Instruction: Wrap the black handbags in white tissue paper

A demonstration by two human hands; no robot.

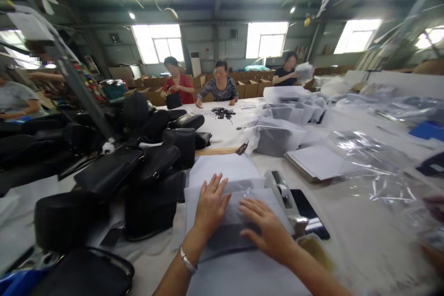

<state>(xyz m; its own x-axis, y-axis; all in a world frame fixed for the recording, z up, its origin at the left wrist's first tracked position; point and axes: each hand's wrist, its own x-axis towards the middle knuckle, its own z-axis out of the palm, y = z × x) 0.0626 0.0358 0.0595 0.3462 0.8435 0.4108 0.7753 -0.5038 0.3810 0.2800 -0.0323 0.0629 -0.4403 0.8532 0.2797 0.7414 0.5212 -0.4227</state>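
Note:
A dark, flat-looking item, partly hidden under thin white tissue paper, lies in front of me; its exact kind cannot be made out. My left hand rests with spread fingers on the left side of the wrapping. On the right side, my right hand touches the paper, fingers stretched out and apart. Neither hand grips anything. Close by on the right stands a tape dispenser, with a dark phone beside it. More white sheets extend toward me under my forearms.
Black handbags are heaped on the left. Paper-wrapped bags stand behind to the right, near a stack of white sheets and clear plastic bags. Co-workers sit or stand across the table. A slanted metal post rises at left.

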